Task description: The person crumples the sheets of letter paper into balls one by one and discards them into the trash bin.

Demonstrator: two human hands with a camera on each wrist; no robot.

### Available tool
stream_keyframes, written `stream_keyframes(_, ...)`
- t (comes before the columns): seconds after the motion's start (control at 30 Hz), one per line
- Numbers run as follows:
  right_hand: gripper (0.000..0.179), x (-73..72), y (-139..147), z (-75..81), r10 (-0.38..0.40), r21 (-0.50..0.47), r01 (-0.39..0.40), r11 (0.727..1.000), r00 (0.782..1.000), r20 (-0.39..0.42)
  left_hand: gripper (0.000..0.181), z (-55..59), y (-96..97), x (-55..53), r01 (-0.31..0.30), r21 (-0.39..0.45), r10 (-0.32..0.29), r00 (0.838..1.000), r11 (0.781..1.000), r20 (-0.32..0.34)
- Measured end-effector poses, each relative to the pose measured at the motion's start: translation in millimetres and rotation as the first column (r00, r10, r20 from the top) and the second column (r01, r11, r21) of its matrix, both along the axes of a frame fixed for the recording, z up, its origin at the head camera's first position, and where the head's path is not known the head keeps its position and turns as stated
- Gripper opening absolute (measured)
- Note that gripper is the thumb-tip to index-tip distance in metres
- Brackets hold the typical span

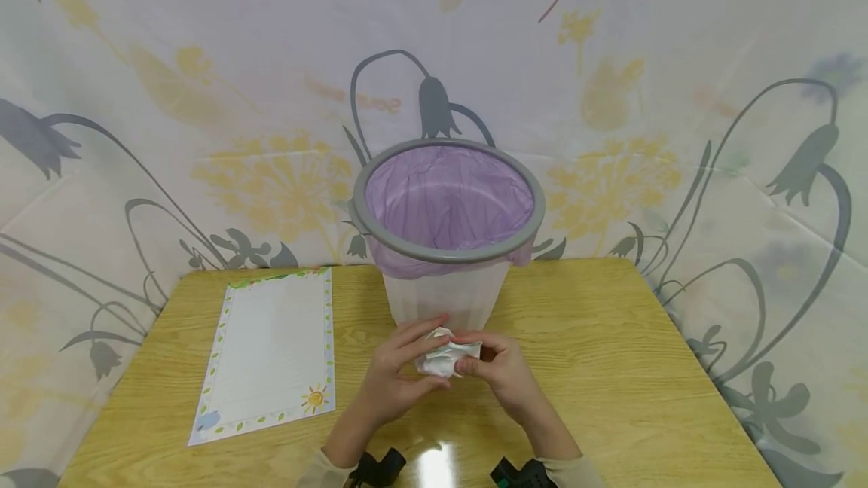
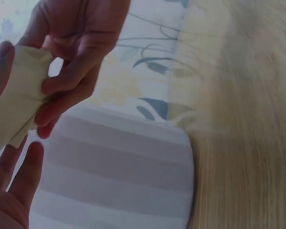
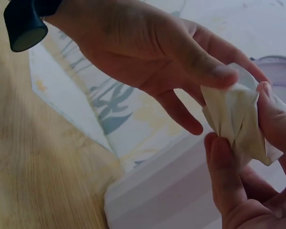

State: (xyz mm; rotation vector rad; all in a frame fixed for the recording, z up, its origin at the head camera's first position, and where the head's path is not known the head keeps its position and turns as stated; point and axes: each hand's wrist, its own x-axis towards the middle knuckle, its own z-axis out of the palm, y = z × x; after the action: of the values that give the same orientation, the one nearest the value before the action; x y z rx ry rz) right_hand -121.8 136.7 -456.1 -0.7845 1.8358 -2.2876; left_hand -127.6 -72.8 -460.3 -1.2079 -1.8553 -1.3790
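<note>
A crumpled piece of white paper [image 1: 442, 361] is between both hands, in front of the bin. My left hand [image 1: 392, 376] holds its left side, with thumb below and fingers above in the head view. On the other side my right hand [image 1: 507, 373] pinches the paper between thumb and fingers. The right wrist view shows folds and creases in the paper ball [image 3: 236, 119], with the left thumb pressed on its top. Just behind the hands stands a translucent white bin [image 1: 441, 292] with a grey rim, lined with a purple bag [image 1: 447, 209].
A sheet of paper [image 1: 274, 345] with a leafy border and a sun drawing lies flat at the left. The wooden table [image 1: 610, 367] reaches back to a flower-printed cloth [image 1: 271, 96]. Small black cameras [image 1: 383, 467] sit at the wrists.
</note>
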Motion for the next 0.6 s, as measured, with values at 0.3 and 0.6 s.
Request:
stream_keyframes(0.3, 0.03, -1.0, 0.5, -0.1, 0.023, 0.086, -0.024, 0.996, 1.0, 0.015, 0.06, -1.4, -6.3, 0.7, 0.028, 0.024, -0.031, 0.992, 0.999, 0.119)
stream_keyframes(0.6, 0.03, -0.6, 0.1, 5.8, 0.041, 0.162, -0.045, 0.986, 0.999, 0.025, 0.05, -4.1, -6.5, -0.6, 0.039, 0.145, -0.067, 0.978, 0.989, 0.196)
